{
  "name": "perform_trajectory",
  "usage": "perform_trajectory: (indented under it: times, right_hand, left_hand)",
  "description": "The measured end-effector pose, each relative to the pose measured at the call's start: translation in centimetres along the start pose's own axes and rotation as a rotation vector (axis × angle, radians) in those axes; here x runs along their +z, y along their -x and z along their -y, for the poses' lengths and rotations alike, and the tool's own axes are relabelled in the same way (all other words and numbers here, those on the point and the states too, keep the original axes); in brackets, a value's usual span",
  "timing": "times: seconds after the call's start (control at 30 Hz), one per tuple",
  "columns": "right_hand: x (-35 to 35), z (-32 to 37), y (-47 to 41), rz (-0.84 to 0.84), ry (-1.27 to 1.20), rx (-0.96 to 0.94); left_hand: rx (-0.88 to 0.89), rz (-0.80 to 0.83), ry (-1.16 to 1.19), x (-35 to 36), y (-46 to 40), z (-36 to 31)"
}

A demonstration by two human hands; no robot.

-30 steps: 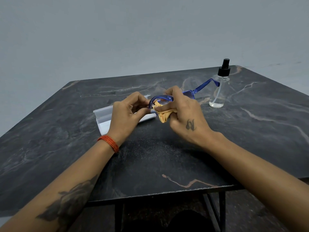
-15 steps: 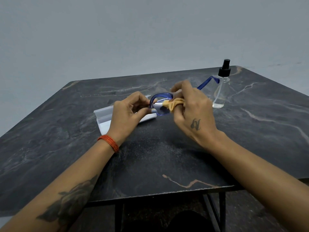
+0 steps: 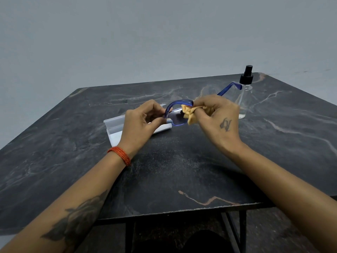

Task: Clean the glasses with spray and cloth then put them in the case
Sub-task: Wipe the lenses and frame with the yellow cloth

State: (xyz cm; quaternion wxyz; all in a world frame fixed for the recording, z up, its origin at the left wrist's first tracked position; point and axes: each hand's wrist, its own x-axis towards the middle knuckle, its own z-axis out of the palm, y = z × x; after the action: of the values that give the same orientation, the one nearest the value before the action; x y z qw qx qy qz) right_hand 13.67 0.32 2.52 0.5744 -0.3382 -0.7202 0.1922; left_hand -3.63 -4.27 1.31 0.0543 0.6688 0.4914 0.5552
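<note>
Blue-framed glasses [image 3: 177, 111] are held above the middle of the dark marble table [image 3: 182, 170]. My left hand [image 3: 142, 123] pinches the left end of the frame. My right hand [image 3: 218, 117] grips a crumpled yellow cloth [image 3: 189, 114] and holds it against the left lens. One blue temple arm sticks out to the far right, past the spray bottle [image 3: 245, 94]. The white case [image 3: 116, 128] lies open on the table, partly hidden behind my left hand.
The clear spray bottle with a black nozzle stands upright at the far right, behind my right hand. The table's front edge [image 3: 182, 210] is close to me, with black metal legs beneath it. A plain grey wall is behind.
My right hand has turned and slid the cloth from under the frame up onto the left lens. The left hand has kept its hold on the frame.
</note>
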Motion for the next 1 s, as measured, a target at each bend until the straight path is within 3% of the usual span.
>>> perform_trajectory:
  times: [0.17,0.4,0.6,1.0]
  right_hand:
    - [0.2,0.0,0.0,0.054,-0.071,0.042]
    - [0.8,-0.9,0.3,0.065,0.305,-0.359]
    - [1.0,-0.6,0.4,0.015,0.509,-0.453]
    - [1.9,-0.9,0.8,0.095,0.407,-0.455]
  left_hand:
    - [0.002,0.005,-0.021,0.0,0.0,0.2]
    - [0.015,0.009,-0.027,0.1,0.0,0.0]
    - [0.003,0.005,-0.018,0.1,0.1,-0.2]
    - [-0.008,-0.005,-0.028,0.2,0.3,-0.3]
